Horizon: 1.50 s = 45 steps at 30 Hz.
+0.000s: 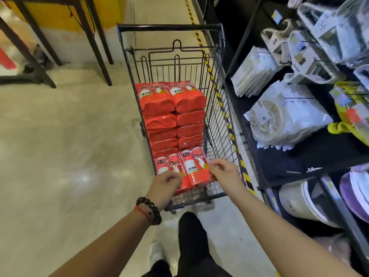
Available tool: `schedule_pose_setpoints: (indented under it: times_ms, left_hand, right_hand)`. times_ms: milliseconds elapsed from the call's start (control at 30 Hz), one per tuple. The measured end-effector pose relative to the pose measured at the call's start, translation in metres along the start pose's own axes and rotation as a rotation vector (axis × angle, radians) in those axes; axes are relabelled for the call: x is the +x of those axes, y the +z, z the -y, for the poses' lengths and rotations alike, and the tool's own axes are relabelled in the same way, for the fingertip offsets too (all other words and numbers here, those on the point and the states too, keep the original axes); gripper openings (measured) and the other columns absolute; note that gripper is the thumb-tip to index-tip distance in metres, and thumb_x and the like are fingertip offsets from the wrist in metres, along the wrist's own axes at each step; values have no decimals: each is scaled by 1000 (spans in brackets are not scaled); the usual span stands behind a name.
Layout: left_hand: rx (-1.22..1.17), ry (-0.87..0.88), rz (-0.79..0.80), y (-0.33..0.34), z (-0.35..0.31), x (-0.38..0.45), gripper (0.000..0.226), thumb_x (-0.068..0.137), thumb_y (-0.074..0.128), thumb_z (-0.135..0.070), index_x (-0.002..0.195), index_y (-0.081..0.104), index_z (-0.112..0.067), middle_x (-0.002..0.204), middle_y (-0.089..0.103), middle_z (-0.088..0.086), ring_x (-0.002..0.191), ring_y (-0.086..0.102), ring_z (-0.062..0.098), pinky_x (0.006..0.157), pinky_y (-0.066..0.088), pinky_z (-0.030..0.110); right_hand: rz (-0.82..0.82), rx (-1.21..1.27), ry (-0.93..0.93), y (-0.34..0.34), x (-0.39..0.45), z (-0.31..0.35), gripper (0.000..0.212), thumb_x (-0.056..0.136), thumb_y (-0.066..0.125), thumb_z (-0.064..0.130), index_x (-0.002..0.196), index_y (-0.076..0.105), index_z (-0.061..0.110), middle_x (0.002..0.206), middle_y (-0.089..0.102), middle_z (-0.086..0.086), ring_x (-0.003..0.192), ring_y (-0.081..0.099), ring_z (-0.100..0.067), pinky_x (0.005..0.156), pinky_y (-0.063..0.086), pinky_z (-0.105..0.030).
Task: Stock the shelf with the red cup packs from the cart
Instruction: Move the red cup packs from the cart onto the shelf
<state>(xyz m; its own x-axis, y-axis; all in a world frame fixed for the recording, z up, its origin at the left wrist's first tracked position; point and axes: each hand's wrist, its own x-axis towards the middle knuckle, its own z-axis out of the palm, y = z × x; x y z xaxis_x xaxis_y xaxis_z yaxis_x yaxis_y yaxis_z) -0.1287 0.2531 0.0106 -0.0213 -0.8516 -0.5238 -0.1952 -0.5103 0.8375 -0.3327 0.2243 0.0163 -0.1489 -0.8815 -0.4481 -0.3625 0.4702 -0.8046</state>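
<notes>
Cart (215,80): black wire mesh, thin bars, tube handle at far end; stands just beside shelf.
Red cup packs (171,116): glossy red plastic wrap, crinkled, soft brick shapes; two columns stacked in cart basket. Top pair and nearest pair face up with print showing.
Nearest pack (194,166): white cup graphic, cartoon couple, Chinese characters in white panel, too small to read surely; dark logo patch at top, unreadable.
Left hand (163,186): fingers curled over near end of nearest left pack (166,162); whether it grips, cannot tell. Dark bead bracelet (149,210) and red string on wrist.
Right hand (223,174): fingertips pinch right edge of nearest pack.
Shelf (299,156): black, matte boards; holds clear-bagged round plates (265,120), flat white packets (251,74), clear handled bags (311,54). Tags unreadable.
Floor (60,156): beige, polished, glare spots; yellow-black hazard tape (229,124) along shelf base.
</notes>
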Motion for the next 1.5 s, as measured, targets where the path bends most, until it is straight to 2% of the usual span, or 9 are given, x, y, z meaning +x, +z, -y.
schedule_pose_setpoints:
  times_ms: [333,500,700,800,933,1133,1200,1333,1500]
  left_hand:
    - [-138,-352,40,18,15,114,20,91,55,1,81,60,-16,86,58,7,74,54,17,57,45,20]
    - [-172,-511,7,27,20,154,18,94,53,1,83,59,-13,88,63,7,79,61,19,65,53,25]
    - [-119,-590,-6,28,42,170,9,94,59,-15,96,68,-17,82,65,1,68,58,10,62,44,26]
    - [-147,-615,-32,29,47,177,8,96,58,-16,93,65,-14,63,62,-9,52,54,3,54,36,24]
    - [-137,-631,-7,29,51,187,18,85,60,-26,76,74,-33,79,67,-6,78,58,13,78,51,36]
    - [-57,-634,1,25,56,186,12,88,57,-29,91,67,-35,99,66,0,95,59,21,94,51,46]
    - [-50,-637,-6,24,54,186,12,89,58,-29,93,67,-35,105,68,3,99,61,22,95,51,47]
    - [-69,-651,-28,25,54,184,15,92,58,-21,92,67,-33,108,68,9,96,60,21,96,51,47]
    - [-118,-654,-28,25,48,184,14,93,59,-16,92,65,-28,109,67,11,97,61,19,96,51,43]
  right_hand:
    - [178,-85,261,22,165,-55,14,93,59,15,92,66,27,83,67,-3,71,58,-19,66,45,-31]
    - [192,-240,398,25,227,-104,15,86,62,22,99,70,18,104,68,-3,88,63,-24,77,50,-34]
    - [205,-346,482,34,255,-140,26,94,62,27,108,64,5,102,69,-16,87,63,-26,60,44,-27]
    - [230,-359,521,43,268,-155,41,92,66,36,121,54,10,103,63,-9,91,61,-26,60,39,-24]
    - [279,-376,576,47,292,-171,82,84,76,42,146,33,9,131,59,-17,119,57,-37,90,46,-34]
    - [415,-307,663,55,336,-291,141,30,86,75,146,27,19,142,52,-15,126,54,-33,103,48,-54]
    - [385,-347,663,53,330,-273,131,22,85,78,134,50,19,130,62,-13,113,64,-31,96,54,-50]
    - [432,-423,600,53,303,-187,68,57,91,49,112,64,20,106,68,-3,97,64,-23,91,52,-33]
    - [387,-295,598,43,292,-173,82,43,90,60,111,67,19,98,76,-2,87,72,-23,86,59,-41]
